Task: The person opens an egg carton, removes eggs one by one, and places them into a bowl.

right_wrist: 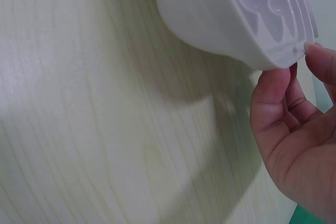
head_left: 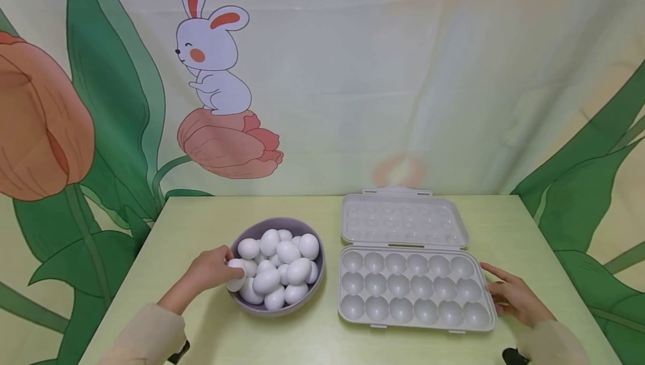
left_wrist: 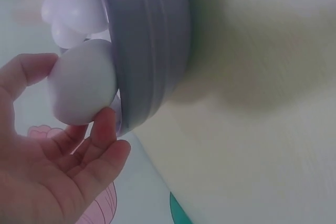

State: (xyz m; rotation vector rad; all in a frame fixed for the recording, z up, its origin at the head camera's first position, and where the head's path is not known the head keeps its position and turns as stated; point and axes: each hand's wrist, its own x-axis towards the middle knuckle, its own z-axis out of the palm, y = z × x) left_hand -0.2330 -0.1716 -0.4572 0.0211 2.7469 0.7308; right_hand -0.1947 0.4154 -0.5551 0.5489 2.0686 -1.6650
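Note:
At the left of the bowl, my left hand (head_left: 211,268) pinches a white egg (left_wrist: 84,82) between thumb and fingers, right at the rim. The grey-purple bowl (head_left: 274,312) holds a heap of white eggs (head_left: 288,252). To the right lies an egg box (head_left: 385,322) with its lid (head_left: 403,219) laid back, its rows of round hollows holding nothing. My right hand (head_left: 516,298) grips the box's right edge, with the thumb at the rim and curled fingers below it in the right wrist view (right_wrist: 294,124).
Bowl and box stand side by side on a pale wood-grain table (head_left: 201,219). Behind the table hangs a curtain (head_left: 322,74) printed with a rabbit, tulips and green leaves.

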